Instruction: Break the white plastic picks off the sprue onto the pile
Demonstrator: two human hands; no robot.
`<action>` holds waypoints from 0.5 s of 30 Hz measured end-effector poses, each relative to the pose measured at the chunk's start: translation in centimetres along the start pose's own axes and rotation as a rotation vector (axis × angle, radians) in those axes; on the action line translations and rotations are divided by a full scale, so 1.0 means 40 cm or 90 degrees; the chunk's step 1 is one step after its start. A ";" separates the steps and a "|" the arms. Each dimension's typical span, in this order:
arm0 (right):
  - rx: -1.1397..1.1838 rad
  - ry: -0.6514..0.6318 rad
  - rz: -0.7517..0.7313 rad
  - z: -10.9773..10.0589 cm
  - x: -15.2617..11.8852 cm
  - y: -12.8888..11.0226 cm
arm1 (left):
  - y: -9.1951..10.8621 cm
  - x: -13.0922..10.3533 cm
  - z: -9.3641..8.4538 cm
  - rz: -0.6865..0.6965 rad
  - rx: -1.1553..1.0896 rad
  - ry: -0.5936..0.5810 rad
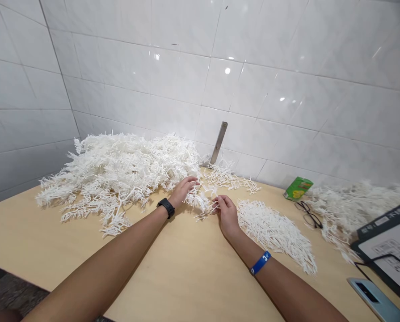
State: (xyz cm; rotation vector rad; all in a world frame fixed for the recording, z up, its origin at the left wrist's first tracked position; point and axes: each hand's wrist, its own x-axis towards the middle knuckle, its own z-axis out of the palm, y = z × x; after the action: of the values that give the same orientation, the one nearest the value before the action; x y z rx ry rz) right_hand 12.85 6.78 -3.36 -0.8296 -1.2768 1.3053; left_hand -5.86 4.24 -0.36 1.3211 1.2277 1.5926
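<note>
Your hands are apart, near the middle of the table [183, 277], toward its back edge. Right hand [227, 214]: thumb and forefinger pinched on the tip of a white branching sprig [200, 203]. Left hand [185, 190]: fingers stretched out at the sprig's other side; can't tell if they grip it. You wear a black watch [166, 207] on the left wrist, a blue wristband [260, 262] on the right.

Big heap of white sprigs [132, 161] along the back edge, left half. Loose strands [229, 176] at the back edge, by a tilted metal bar [219, 143]. Pile of short white pieces [275, 230] just right of your right hand. Further toward the right side: green box [297, 188] near the back edge, glasses [310, 215], second white heap [360, 201], dark-edged carton [390, 246]. Phone [376, 297] nearer the front, beside the carton.
</note>
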 end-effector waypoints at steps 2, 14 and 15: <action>-0.035 -0.004 -0.021 0.002 -0.001 -0.003 | -0.001 -0.002 0.003 0.025 0.040 -0.011; -0.122 -0.046 -0.065 0.010 -0.015 -0.015 | 0.045 -0.032 0.036 0.163 0.403 -0.057; -0.126 -0.053 -0.070 0.009 -0.014 -0.013 | 0.046 -0.034 0.042 0.142 0.395 -0.063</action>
State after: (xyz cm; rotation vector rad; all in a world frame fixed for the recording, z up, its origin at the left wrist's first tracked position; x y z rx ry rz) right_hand 12.73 6.09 -2.91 -0.8361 -1.5147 1.1495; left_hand -3.85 2.80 1.03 1.9544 1.6308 1.3093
